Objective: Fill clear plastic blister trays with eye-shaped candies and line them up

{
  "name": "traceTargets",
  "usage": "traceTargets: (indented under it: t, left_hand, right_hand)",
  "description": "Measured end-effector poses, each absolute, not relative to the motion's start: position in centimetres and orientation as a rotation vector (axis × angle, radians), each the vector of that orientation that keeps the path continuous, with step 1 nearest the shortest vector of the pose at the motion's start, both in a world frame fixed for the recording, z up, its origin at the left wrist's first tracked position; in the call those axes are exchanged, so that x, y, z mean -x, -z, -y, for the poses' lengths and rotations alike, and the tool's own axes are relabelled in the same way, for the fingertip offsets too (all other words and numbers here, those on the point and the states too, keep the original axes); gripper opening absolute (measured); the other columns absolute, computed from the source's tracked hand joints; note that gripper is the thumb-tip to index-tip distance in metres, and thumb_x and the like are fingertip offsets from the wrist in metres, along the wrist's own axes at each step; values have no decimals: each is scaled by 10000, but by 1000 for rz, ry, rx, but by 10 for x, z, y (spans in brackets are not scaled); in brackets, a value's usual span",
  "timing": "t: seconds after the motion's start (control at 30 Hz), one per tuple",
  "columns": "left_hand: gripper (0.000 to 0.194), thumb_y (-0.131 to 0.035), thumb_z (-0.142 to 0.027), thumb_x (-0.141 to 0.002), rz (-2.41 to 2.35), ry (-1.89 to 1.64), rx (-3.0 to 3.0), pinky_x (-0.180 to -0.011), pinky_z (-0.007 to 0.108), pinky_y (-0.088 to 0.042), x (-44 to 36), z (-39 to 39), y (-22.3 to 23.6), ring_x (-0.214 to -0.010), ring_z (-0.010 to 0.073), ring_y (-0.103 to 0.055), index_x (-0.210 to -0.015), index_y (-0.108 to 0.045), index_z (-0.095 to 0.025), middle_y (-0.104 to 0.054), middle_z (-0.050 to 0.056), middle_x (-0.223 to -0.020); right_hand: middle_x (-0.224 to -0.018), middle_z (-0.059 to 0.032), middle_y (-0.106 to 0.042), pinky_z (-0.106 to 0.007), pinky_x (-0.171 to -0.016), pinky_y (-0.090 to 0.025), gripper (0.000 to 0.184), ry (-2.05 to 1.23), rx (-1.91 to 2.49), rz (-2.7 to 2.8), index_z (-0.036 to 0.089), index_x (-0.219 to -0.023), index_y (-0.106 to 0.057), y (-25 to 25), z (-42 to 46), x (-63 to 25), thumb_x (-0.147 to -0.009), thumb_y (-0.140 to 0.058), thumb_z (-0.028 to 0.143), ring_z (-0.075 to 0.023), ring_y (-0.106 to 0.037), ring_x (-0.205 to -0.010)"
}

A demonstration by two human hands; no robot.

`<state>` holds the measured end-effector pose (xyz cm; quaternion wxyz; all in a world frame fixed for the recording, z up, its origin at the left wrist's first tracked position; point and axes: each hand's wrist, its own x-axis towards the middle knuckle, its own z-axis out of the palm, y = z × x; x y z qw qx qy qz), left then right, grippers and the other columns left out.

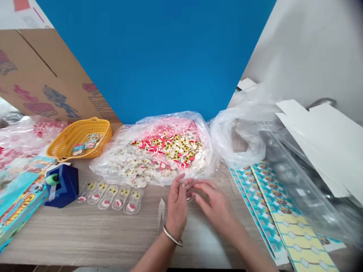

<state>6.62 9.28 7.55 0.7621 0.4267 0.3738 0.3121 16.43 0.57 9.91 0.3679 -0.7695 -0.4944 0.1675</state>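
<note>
My left hand [178,202], a silver bangle at its wrist, is closed with thumb and fingers on a small clear plastic blister [189,197] over the table. From the right, my right hand [214,202] meets it, fingertips bent onto the same piece. The fingers cover most of the blister, and I cannot make out what lies inside. Just beyond my hands lies an open clear bag [113,160] of small red, white and yellow-eyed pieces [170,147]. Left of my left hand, several filled clear blisters [108,196] stand in a row, each showing yellow eyes and a red-and-white piece.
A pointed metal tool [160,215] lies beside my left wrist. Further left are a blue tape dispenser [69,181], a yellow basket [68,138] with small items and a printed carton [25,204]. On the right lie printed card sheets [263,204] and clear plastic trays [309,189].
</note>
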Motion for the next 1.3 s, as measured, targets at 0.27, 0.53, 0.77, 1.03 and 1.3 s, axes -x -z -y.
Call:
traceTargets:
  t: [0.27,0.53,0.77,1.03,1.3]
  left_hand:
    - [466,-697,-515,-814,-942,-720,-851,-499,221,-485,-53,-147,-78,-695,160,-703,-1124,-535,-207,-695,107,-1125]
    - [501,-736,-513,-770,-965,-701,-802,-506,221,-470,-54,-160,-77,-729,168,-708,-1128,-566,-207,-688,107,-1136]
    - [490,-714,-500,-799,-960,-692,-802,-526,232,-484,-53,-166,-72,-742,172,-702,-1160,-559,-207,-679,96,-1099]
    - [475,-728,-503,-780,-958,-677,-782,-573,258,-507,-54,-169,-71,-752,178,-703,-1120,-566,-214,-685,86,-1083]
    - [448,-731,-471,-809,-915,-664,-684,-645,264,-541,-53,-174,-72,-820,187,-708,-1143,-594,-205,-704,95,-1117]
  right_hand:
    - [-1061,-74,-674,-261,-903,-435,203,-349,2280,1519,175,-1029,-687,-86,-146,-240,-964,-500,134,-177,-616,-1020]
    - [-1209,-130,-594,-321,-805,-472,239,-233,2531,1670,181,-1118,-635,-68,-192,-238,-960,-463,130,-242,-644,-992]
    - [-1137,-77,-649,-289,-787,-447,218,-216,2478,1618,199,-1110,-612,-67,-187,-238,-953,-470,152,-212,-646,-963]
    - [-1179,-73,-664,-294,-806,-431,283,-289,2475,1741,244,-1145,-660,-68,-202,-244,-957,-465,162,-217,-638,-1018]
    - [-985,-48,-664,-275,-801,-418,129,-298,2282,1569,207,-967,-684,-79,-182,-246,-925,-562,200,-184,-610,-889]
